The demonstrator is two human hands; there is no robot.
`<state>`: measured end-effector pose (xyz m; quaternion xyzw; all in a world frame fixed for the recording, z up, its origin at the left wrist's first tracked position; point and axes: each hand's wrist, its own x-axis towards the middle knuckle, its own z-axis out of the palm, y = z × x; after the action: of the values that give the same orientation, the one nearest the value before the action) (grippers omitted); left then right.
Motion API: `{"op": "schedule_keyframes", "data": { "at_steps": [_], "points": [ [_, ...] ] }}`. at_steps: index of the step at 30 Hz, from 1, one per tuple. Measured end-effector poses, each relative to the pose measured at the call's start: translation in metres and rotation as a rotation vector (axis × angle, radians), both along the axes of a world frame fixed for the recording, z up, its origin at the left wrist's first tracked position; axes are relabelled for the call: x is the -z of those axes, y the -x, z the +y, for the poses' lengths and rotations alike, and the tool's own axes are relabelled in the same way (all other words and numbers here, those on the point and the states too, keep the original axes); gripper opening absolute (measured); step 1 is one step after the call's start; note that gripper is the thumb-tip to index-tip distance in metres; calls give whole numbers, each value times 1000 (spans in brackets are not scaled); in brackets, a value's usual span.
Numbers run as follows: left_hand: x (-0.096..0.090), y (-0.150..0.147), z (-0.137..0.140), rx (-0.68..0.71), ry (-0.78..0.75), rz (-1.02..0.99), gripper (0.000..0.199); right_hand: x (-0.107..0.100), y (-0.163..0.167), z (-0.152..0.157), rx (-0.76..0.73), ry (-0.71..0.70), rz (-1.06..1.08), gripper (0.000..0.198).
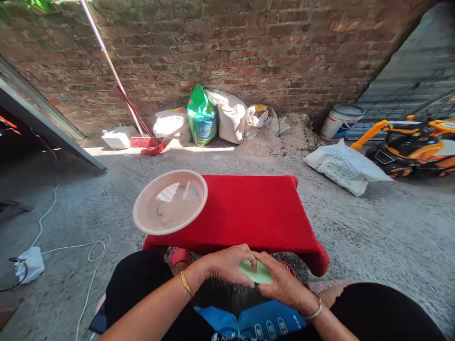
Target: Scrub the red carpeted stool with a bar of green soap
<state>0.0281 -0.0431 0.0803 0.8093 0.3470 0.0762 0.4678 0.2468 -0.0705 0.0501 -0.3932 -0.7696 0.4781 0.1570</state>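
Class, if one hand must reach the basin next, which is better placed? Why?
The left hand, probably: it is nearer the basin at the left end of the red cloth. The right hand, farther off, also holds the pale green object and might keep it.

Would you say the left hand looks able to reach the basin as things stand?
Probably yes: the basin stands on the red cover, ahead and to the left, with nothing visible blocking the way. The left hand, though, holds the pale green object with the right hand.
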Motion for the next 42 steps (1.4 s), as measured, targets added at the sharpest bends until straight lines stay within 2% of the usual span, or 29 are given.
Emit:
{"op": "schedule_keyframes", "data": {
  "at_steps": [2,4,6,8,10,12,15,17,19,22,24,25,27,30,32,34,36,38,40,42],
  "points": [
    [7,14,8,-120,-47,-116,33,1,-3,0,94,-7,-1,58],
    [18,32,19,-300,-183,-170,32,3,-6,1,252,-53,-8,50],
    [34,49,30,-484,-371,-109,33,5,-1,3,424,-151,-48,44],
    [51,62,39,-604,-534,52,32,7,15,5,533,-290,-145,42],
    [66,68,46,-619,-650,224,33,11,40,8,534,-438,-285,42],
    [75,68,50,-563,-712,351,39,16,64,13,490,-563,-417,41],
    [81,66,52,-497,-726,455,47,28,69,20,481,-659,-548,41],
    [83,65,51,-488,-725,484,48,34,41,20,551,-663,-615,41],
    [83,65,51,-493,-726,491,48,38,-8,18,693,-619,-685,43],
    [81,64,50,-507,-707,493,48,35,-86,13,1037,-450,-797,48],
    [79,63,50,-513,-695,492,48,30,-114,9,1220,-367,-815,51],
    [78,63,50,-513,-694,491,48,28,-117,7,1251,-372,-789,52],
    [78,63,50,-510,-704,492,48,30,-97,3,1174,-470,-670,50],
    [78,64,50,-498,-726,506,48,42,-28,-3,874,-635,-457,45],
    [79,65,51,-490,-741,515,48,53,15,-4,710,-687,-404,45],
    [79,65,51,-488,-751,520,48,60,36,-5,621,-726,-434,48],
    [80,64,51,-491,-758,517,47,63,28,-6,611,-748,-506,49],
    [79,63,51,-500,-759,502,47,62,-5,-8,701,-723,-585,49],
    [79,62,51,-512,-759,480,46,57,-48,-10,896,-623,-652,51],
    [80,62,51,-524,-757,463,46,50,-87,-12,1139,-463,-672,57]
  ]
}}
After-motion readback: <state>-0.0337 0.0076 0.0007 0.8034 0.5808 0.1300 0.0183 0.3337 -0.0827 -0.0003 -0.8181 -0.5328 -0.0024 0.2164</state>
